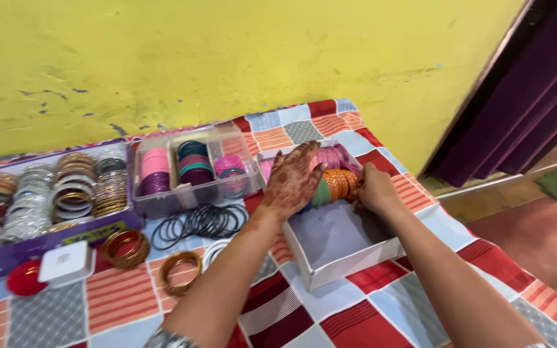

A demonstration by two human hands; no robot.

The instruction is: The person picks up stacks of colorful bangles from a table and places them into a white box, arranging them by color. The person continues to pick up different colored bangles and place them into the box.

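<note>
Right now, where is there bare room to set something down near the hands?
Free: near half of the white box, behind the bangles; bare cloth in front. Crowded: left of the left hand, with black rings, clear case.

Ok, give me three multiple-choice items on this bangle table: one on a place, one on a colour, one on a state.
1. Where do both hands rest?
A. in the white cardboard box
B. on the purple tray
C. on the floor

2. What colour are the loose thin bangles in front of the clear plastic box?
A. white
B. black
C. pink

3. How is the left hand held?
A. in a fist
B. pinching one bangle
C. fingers spread flat on the stack of bangles

Answers:
1 A: both hands sit on bangles inside the box, right hand at the stack's end.
2 B: the pile is dark black.
3 C: the fingers fan out, palm down.
</note>
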